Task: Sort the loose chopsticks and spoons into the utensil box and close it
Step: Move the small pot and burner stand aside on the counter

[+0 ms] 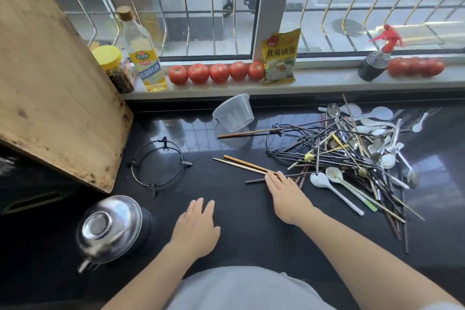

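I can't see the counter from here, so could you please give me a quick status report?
Left hand open, flat on counter. Right hand open, fingertips on light chopsticks. Chopstick and spoon pile unsorted, tangled over wire ring. No utensil box in view.

Two bare arms reach forward from the bottom of the view. The left hand [195, 225] lies flat, palm down, with its fingers straight and a little spread. It holds nothing. The right hand [285, 192] reaches farther ahead, also palm down. Its fingers are straight and close together, and they point up and to the left.
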Available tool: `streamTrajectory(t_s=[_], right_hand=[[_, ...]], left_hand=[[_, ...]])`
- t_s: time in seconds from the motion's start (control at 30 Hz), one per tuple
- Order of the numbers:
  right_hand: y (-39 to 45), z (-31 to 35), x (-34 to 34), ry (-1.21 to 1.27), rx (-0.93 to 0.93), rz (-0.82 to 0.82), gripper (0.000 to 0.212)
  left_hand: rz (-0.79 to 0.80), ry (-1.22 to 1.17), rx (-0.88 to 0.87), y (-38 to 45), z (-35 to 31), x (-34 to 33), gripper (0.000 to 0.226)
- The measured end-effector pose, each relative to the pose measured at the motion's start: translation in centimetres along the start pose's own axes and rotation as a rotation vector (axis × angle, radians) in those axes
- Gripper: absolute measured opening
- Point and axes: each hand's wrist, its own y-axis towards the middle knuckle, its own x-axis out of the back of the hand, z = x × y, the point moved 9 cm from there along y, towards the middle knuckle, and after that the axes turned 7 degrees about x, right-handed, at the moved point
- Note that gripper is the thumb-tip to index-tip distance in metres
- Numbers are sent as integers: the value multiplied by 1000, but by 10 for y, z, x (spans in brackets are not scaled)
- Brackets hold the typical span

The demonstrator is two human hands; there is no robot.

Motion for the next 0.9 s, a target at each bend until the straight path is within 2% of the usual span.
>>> streamTrajectory(t_s=[0.1,0.2,0.33,0.4,0.53,0.67,0.77,0.9], right_hand=[[-26,-23,-11,-60,87,-20,77],[-35,-50,-5,-49,49,-68,74],[1,-36,38,-17,62,-359,45],[28,-27,63,-26,6,-432,29],[71,-42,91,-65,-230,-352,34],[88,-55,81,-157,-303,-239,36],[88,-52,81,-123,-279,-288,37],[77,-58,102,-72,-232,-404,26]], left_hand=[[62,-50,77,7,25,-13,72],[147,-83,94,11,34,-26,72],[185,-13,71,10,32,-26,71],[197,-20,56,11,35,-20,67],[224,-103,58,18,52,-14,61],[163,-138,70,21,60,-14,62],[143,-138,29,13,55,-26,67],[113,-155,-9,10,56,-30,69]])
